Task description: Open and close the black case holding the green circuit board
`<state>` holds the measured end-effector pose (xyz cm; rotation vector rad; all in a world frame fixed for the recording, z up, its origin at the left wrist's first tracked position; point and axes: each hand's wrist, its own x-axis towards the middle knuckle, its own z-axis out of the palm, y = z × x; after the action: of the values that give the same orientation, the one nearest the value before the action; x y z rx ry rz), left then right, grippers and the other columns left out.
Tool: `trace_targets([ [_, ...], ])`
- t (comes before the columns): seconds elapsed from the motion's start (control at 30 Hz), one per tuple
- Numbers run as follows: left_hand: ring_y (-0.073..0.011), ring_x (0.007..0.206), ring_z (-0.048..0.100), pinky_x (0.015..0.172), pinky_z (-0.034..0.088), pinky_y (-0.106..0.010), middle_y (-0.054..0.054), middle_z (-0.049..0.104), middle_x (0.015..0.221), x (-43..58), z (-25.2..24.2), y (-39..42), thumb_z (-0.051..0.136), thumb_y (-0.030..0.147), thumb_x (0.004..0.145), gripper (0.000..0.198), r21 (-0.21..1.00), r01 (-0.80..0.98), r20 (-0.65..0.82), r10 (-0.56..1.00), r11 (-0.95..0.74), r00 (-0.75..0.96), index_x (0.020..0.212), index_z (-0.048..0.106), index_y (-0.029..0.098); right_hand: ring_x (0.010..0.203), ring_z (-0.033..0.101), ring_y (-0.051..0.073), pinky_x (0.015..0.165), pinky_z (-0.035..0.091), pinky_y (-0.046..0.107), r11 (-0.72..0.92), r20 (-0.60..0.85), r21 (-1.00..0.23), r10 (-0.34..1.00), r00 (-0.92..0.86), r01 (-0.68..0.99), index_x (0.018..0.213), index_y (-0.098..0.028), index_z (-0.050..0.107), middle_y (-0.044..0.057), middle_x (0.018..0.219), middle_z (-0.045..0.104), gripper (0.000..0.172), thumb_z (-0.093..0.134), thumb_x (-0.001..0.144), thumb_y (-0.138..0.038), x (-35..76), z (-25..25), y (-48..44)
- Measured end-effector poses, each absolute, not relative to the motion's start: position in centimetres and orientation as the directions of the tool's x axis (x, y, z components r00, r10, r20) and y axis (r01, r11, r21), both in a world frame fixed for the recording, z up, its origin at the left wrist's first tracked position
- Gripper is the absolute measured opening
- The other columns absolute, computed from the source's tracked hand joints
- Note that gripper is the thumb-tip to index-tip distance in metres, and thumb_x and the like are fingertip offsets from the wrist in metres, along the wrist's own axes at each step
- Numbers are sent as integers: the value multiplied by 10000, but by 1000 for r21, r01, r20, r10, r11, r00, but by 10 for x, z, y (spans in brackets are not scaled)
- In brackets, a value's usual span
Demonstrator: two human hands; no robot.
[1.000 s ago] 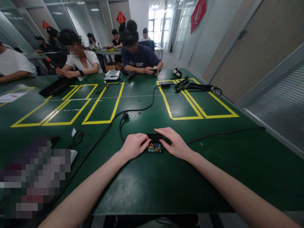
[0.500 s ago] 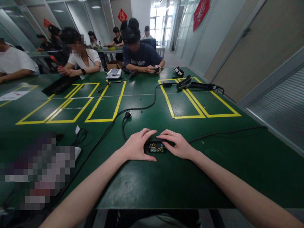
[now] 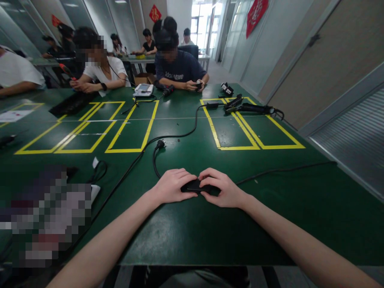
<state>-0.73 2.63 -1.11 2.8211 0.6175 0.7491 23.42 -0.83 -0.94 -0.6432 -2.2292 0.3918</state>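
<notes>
On green table (image 3: pixel 210 236), black case (image 3: pixel 195 186), inside hidden, left hand (image 3: pixel 174 186) and right hand (image 3: pixel 226 189) gripping its ends

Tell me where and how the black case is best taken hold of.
The black case is probably gripped best by its near and far edges, left hand from the left end, right hand from the right: it looks low and elongated sideways.

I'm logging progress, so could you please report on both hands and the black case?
Left hand, right hand: both gripping black case. Case: dark top showing, held at green table. No obstruction seen; power plug lies beyond.
</notes>
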Motion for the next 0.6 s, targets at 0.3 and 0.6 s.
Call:
trace_targets([
  [0.3,-215,879,692,785,547,-326,-91,754,1012,-8,-11,27,626,493,989,392,249,360,414,435,-899,800,1172,649,148,880,631,211,760,528,326,782,470,-426,621,-628,455,1046,-197,587,87,994,662,243,643,811,-171,235,-10,-4],
  [0.6,-243,970,678,858,557,-376,-117,736,1109,-6,-6,25,502,458,1059,388,267,402,343,476,-876,810,1241,615,133,839,636,224,736,505,334,765,381,-324,644,-663,557,1122,-171,604,84,949,690,322,725,847,-286,236,-9,1],
])
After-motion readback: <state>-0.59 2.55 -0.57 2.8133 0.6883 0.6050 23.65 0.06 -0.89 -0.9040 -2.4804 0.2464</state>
